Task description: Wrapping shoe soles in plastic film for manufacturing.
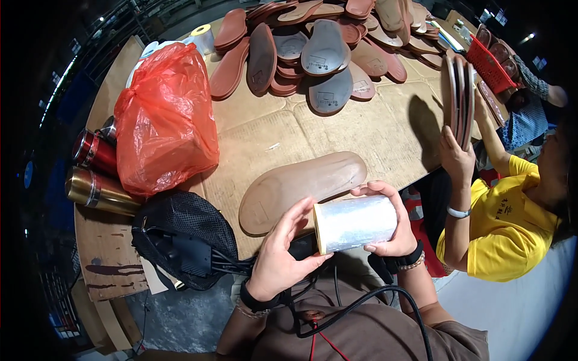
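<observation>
In front of my body I hold a short, thick roll of clear plastic film (358, 224) with a yellowish core edge at its left end. My right hand (394, 222) wraps round its right end, fingers on the far side and thumb beneath. My left hand (283, 249) cups the left end, with fingertips and thumb at the rim. Just beyond the roll, a single tan shoe insole (301, 189) lies on the cardboard-covered table (259, 135). The roll and my right fingers overlap its near right edge.
Many brown and grey insoles (325, 48) are heaped at the back. On the left are a red plastic bag (168, 120), metal flasks (99, 189), a black mesh bag (183, 234) and another film roll (203, 39). At right, a co-worker in yellow (503, 222) holds several insoles (459, 99) beside a red basket (490, 63).
</observation>
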Tool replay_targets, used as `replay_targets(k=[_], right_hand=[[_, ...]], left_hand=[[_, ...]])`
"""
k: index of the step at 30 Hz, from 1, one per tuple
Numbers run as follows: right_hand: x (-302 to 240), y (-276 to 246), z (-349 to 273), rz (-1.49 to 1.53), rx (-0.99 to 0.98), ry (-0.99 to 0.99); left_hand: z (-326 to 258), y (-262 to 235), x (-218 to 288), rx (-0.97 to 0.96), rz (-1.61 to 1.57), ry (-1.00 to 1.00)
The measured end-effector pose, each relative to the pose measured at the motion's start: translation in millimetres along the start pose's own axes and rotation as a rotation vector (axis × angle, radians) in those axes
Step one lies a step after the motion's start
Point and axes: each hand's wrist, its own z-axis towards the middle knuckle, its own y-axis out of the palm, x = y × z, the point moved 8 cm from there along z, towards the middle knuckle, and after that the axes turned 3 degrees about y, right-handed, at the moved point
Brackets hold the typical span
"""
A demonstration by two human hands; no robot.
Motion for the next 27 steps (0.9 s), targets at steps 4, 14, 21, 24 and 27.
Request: replay_targets(k=[4, 14, 21, 24, 27], right_hand=[[-15, 9, 6, -0.096, -0.066, -0.079], [-39, 22, -9, -0.754, -0.048, -0.349], [-26, 17, -12, -0.696, 0.023, -0.24], [-15, 15, -10, -0.477, 0.019, -0.037], [-15, 8, -14, -0.399, 0.045, -0.096]], left_hand=[[0, 4, -3, -0.047, -0.125, -0.07], [-1, 1, 8, -0.082, -0.293, 0.004], [0, 2, -1, -0.06, -0.266, 0.121], [-1, 0, 3, -0.043, -0.151, 0.248], [-2, 3, 12, -0.068, -0.125, 0.311]])
